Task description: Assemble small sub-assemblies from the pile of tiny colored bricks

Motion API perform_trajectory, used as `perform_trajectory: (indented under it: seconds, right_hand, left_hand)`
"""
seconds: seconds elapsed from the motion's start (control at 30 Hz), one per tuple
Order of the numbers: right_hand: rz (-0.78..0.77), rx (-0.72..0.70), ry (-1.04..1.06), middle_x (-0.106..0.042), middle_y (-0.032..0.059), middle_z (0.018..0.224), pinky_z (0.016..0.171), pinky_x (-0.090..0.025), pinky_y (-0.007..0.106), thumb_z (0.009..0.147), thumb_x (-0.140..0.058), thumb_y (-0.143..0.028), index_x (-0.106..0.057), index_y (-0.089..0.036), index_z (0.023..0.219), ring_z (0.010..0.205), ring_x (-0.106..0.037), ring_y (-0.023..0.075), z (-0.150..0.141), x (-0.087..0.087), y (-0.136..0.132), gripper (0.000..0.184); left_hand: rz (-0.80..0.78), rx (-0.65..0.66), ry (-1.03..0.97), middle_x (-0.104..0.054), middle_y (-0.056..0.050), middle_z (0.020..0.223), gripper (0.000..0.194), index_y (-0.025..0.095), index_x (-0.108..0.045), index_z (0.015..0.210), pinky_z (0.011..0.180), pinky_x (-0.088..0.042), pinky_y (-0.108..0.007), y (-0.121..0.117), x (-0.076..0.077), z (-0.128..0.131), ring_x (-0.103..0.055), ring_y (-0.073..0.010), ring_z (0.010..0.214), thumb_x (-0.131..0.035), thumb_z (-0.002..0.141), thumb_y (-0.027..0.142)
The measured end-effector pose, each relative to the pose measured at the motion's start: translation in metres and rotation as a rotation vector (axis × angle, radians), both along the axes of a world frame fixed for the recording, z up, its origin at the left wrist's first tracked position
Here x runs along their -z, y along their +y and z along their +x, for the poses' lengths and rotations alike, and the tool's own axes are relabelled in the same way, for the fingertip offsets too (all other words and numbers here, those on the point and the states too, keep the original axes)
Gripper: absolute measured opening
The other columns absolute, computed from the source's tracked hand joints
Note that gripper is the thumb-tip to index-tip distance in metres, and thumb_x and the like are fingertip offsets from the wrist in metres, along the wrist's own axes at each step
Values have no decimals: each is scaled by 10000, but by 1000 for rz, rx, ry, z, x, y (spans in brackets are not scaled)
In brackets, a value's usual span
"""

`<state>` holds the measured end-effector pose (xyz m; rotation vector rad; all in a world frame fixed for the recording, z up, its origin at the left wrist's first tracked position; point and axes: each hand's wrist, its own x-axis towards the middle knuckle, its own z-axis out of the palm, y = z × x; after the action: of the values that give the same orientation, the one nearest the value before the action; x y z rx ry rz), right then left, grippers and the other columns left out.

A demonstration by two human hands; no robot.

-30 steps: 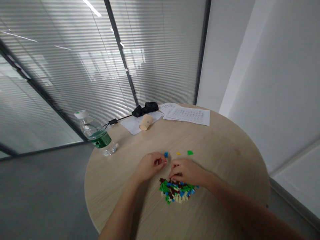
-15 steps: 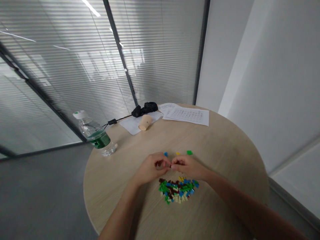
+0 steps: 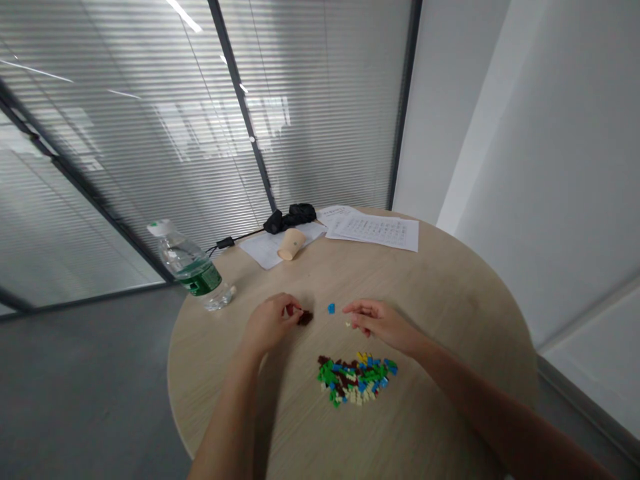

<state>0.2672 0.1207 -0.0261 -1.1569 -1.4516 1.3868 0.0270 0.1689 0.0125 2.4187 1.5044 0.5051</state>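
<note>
On a round desk [image 3: 450, 313], beyond a mixed toy-brick pile [image 3: 356, 381], the left hand [image 3: 270, 325] curls narrowly at small brown bricks [image 3: 305, 319] and the right hand [image 3: 383, 325] half-curls by a cream brick [image 3: 349, 325], either's grip unclear, where a careless brush could knock the blue brick [image 3: 331, 309] between them.

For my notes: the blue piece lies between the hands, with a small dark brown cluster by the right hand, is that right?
Not quite: the head view shows the dark brown cluster by the left hand, not the right hand. The blue piece does lie between the hands.
</note>
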Motion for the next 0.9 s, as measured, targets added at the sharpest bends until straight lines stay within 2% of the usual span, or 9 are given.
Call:
perform_trajectory:
  seconds: [0.07,0.3,0.9]
  right_hand:
    - [2,13,5,-589,-3,704,506,-349,202,740,-605,-311,-651,-160,1003,533,-430,70,1,0,0,306]
    - [23,9,16,-585,-7,695,499,-344,194,736,-595,-271,-658,-169,996,540,-435,71,0,3,-1,286]
    - [23,7,26,-587,-12,695,507,-344,193,728,-595,-248,-656,-166,967,540,-439,67,0,0,-1,260]
  left_hand:
    - [6,-37,44,-626,-22,761,152,184,-647,794,613,-360,-251,2,2,-4,-546,-155,689,-524,790,272]
    - [-25,-10,98,-629,-24,800,139,199,-650,808,647,-377,-256,3,9,3,-565,-169,750,-544,776,283]
    - [-69,-2,120,-596,-26,867,136,208,-658,835,674,-404,-234,-1,9,6,-565,-157,790,-554,748,207]
